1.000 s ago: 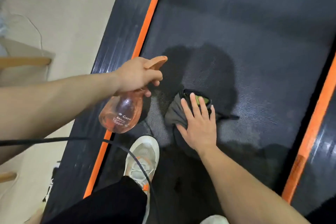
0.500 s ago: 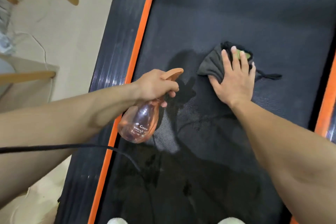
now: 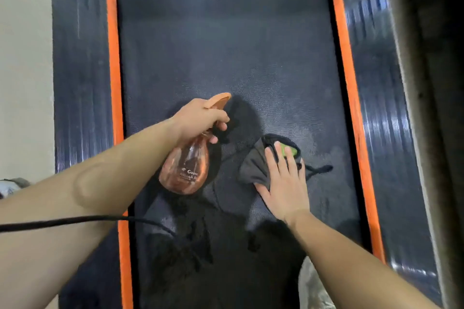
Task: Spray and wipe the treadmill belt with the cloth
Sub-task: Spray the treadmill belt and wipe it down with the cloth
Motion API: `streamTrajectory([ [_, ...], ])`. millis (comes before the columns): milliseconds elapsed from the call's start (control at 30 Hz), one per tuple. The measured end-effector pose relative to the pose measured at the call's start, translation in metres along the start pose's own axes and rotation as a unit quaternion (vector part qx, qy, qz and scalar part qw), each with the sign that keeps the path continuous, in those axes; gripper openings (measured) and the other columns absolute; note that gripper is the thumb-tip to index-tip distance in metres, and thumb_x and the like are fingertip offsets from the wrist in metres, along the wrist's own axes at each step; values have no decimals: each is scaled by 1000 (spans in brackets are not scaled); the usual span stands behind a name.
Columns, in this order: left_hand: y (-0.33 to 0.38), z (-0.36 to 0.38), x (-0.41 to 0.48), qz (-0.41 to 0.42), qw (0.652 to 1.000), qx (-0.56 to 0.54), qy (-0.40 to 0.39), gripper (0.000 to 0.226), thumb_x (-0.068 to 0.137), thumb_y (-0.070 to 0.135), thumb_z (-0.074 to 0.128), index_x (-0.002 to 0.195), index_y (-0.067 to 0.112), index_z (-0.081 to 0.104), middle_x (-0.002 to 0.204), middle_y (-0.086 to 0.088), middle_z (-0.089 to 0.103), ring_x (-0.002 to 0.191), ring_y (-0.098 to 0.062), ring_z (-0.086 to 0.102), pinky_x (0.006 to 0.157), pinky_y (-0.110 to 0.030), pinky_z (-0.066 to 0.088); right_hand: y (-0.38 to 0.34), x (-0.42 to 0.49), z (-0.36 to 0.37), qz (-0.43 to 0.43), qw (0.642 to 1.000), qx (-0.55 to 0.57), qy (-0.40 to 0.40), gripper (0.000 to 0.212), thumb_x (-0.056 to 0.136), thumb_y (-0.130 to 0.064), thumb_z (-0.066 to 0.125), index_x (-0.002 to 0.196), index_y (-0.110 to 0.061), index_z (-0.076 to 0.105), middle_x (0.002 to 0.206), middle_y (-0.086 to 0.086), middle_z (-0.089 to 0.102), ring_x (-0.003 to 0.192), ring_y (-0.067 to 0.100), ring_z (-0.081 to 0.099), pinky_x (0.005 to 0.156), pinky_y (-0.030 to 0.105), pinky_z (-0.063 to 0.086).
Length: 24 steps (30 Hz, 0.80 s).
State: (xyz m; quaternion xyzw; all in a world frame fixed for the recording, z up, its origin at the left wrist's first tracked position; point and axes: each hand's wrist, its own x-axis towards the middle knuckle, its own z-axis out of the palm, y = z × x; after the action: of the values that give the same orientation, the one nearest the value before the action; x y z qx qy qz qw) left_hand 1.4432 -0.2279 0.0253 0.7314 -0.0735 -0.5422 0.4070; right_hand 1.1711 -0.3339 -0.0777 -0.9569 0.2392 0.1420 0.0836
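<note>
Left hand (image 3: 200,118) curled round spray bottle (image 3: 185,170) above treadmill belt (image 3: 226,45) centre; right hand (image 3: 283,183), fingers straight, presses cloth (image 3: 253,165) onto belt right of centre; risk: ungripped cloth bunches under 1 palm, leaving streaks.

- The treadmill belt (image 3: 226,45) is dark gray and bumpy. It runs straight away from the person.
- An orange stripe (image 3: 111,57) runs down the belt's left edge. Another orange stripe (image 3: 344,57) runs down its right edge.
- Outside each stripe is a shiny dark side rail (image 3: 80,57).
- A dark gray cloth (image 3: 253,168) lies bunched up on the belt, a bit right of the middle.
- The cloth has a small green patch (image 3: 286,150), and a thin dark strap (image 3: 321,169) sticks out to the right, flat on the belt.
- The belt looks paler around the cloth.
- The treadmill sits on a pale floor (image 3: 25,57).
</note>
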Motion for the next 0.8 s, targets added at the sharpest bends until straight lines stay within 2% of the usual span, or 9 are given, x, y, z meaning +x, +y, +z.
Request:
streamTrajectory([
  [67,1,14,6,7,1000,7,-19,52,94,11,64,145,18,59,91,-16,69,56,-14,51,58,-30,56,2,-1,1,3,999,-9,-34,92,91,-72,32,162,-22,0,171,8,7,156,33,14,120,62,21],
  [133,-1,27,10,8,999,17,-39,52,92,11,65,143,23,60,90,-17,69,56,-15,52,58,-31,57,3,6,-3,-3,998,-17,-67,94,90,-76,23,160,-24,-11,171,6,-5,157,32,5,121,61,15],
  [200,-3,39,11,6,998,37,-41,33,87,16,67,119,17,69,90,-16,72,59,-22,57,66,-40,59,2,5,-5,-3,996,-8,-94,94,90,-77,22,158,-26,-19,169,3,-17,157,29,-8,123,60,7],
  [300,-7,52,19,-13,997,57,-40,31,85,17,69,106,-6,68,76,-2,72,57,-24,57,65,-38,57,2,3,-3,-5,997,-5,-73,96,90,-77,28,160,-26,-13,170,3,-14,157,28,-9,122,58,3],
  [400,-1,63,25,-19,992,114,-57,20,89,18,68,100,1,71,57,11,65,51,-22,59,56,-26,50,5,3,1,-11,1000,-2,-25,94,89,-75,38,162,-25,5,171,5,2,157,29,2,122,58,8],
  [533,24,90,41,-4,979,186,-86,20,85,17,73,94,0,74,80,0,76,74,-37,66,79,-42,63,6,1,7,-25,1000,9,10,91,91,-75,37,161,-23,13,171,6,8,157,29,11,122,60,16],
  [600,42,107,45,7,970,227,-90,16,82,16,74,91,2,75,76,4,76,79,-41,70,82,-44,64,7,1,4,-28,999,37,13,90,91,-73,40,162,-24,12,172,4,6,157,28,10,123,61,14],
  [667,58,123,51,20,969,230,-85,9,83,15,74,81,6,71,58,9,68,67,-32,65,74,-38,63,5,-1,2,-22,998,58,18,91,90,-70,45,162,-25,12,172,2,5,157,27,8,123,60,15],
  [800,84,152,65,43,965,251,-67,13,86,18,74,78,13,64,59,11,69,53,-21,65,53,-21,53,11,-30,11,115,987,91,63,90,89,-67,45,163,-25,16,171,1,12,157,25,13,123,57,18],
])
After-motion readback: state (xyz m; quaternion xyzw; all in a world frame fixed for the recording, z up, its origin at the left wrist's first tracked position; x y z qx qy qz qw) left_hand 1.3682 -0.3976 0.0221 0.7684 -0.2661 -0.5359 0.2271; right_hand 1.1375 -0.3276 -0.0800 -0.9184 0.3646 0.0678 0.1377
